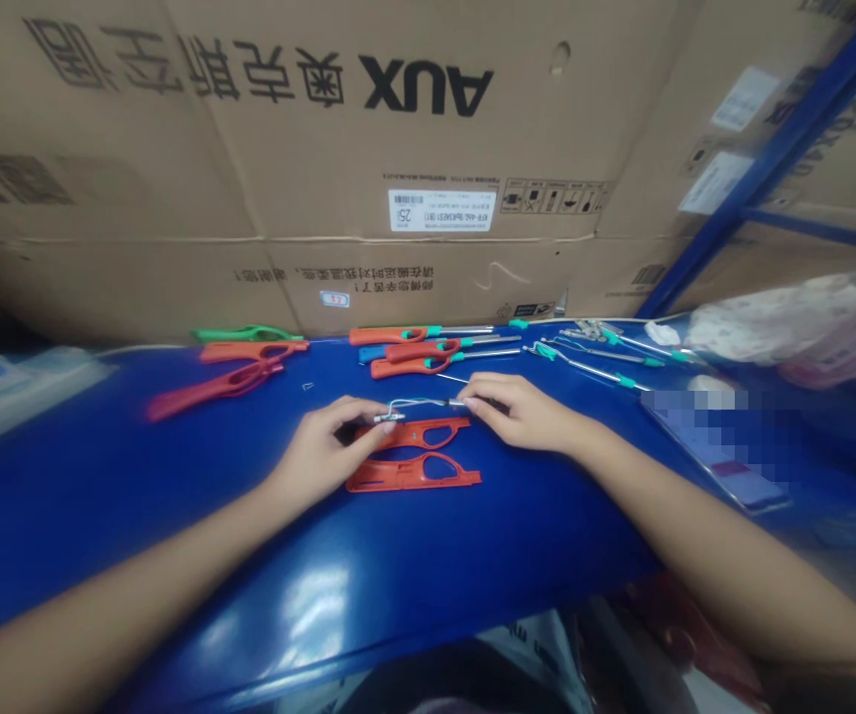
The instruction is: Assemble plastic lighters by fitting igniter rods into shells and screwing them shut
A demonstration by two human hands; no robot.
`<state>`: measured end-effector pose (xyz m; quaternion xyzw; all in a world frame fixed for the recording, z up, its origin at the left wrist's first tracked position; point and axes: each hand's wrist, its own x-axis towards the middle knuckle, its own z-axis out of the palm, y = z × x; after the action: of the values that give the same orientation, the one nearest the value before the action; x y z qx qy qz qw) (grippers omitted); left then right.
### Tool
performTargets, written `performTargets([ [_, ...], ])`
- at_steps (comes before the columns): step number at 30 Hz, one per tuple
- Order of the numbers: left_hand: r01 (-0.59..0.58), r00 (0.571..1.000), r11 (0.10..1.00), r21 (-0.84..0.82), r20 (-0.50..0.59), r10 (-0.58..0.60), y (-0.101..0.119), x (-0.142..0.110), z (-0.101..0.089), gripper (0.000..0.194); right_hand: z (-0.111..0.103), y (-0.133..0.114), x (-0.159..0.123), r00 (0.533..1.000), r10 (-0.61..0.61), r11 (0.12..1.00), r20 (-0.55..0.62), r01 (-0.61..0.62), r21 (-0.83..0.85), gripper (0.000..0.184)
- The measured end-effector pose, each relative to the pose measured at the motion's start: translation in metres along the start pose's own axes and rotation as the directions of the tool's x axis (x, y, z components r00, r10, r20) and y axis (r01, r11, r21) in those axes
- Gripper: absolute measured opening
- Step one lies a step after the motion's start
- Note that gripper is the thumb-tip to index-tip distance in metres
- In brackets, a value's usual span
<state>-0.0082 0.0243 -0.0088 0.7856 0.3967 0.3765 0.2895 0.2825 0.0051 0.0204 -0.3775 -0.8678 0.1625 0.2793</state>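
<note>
Between thumb and fingers, my left hand (329,444) pinches a small pale metallic part (392,417), too small to name more exactly. Thin white and greenish wires (417,402) run from it to a slim metal tube (455,403), whose end my right hand (518,412) pinches. The tube's far part is hidden by the right fingers; a thin rod (452,378) shows just behind them. Below the wires, two orange lighter handle halves lie on the blue table: the upper half (417,433), partly covered by my left fingers, and the lower half (405,478).
Behind my hands lie several assembled long-necked lighters (413,349). Metal tubes with green collars (591,372) are at right, near a phone (717,461). Red handle shells (211,389) and a green one (249,334) lie left. A cardboard wall (286,198) rises behind the blue table (196,476).
</note>
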Motion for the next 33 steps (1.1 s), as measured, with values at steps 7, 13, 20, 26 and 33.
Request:
performTargets([
  [7,-0.009,1.0,1.0,0.0,0.009,0.009,0.001,0.0,-0.001,0.026,-0.001,-0.003,-0.001,0.996,0.08,0.996,0.049,-0.079,-0.032,0.009],
  [13,-0.053,0.999,0.999,-0.003,0.012,0.053,0.0,0.0,-0.001,0.024,-0.001,-0.004,-0.001,0.987,0.126,0.992,0.098,-0.125,-0.019,0.008],
  [20,-0.092,0.995,0.996,0.003,0.025,0.092,0.006,0.0,-0.003,0.024,-0.002,-0.005,-0.002,0.986,0.109,0.994,0.126,-0.106,-0.028,0.012],
  [26,-0.124,0.99,0.992,0.0,0.06,0.124,0.004,0.0,-0.003,0.022,-0.011,-0.002,-0.002,0.997,0.04,0.997,0.071,-0.036,-0.063,0.012],
  [33,-0.1,0.995,0.995,0.01,0.014,0.1,0.004,0.0,-0.002,0.022,-0.026,-0.006,-0.003,0.985,-0.046,0.993,-0.168,0.027,-0.116,0.009],
])
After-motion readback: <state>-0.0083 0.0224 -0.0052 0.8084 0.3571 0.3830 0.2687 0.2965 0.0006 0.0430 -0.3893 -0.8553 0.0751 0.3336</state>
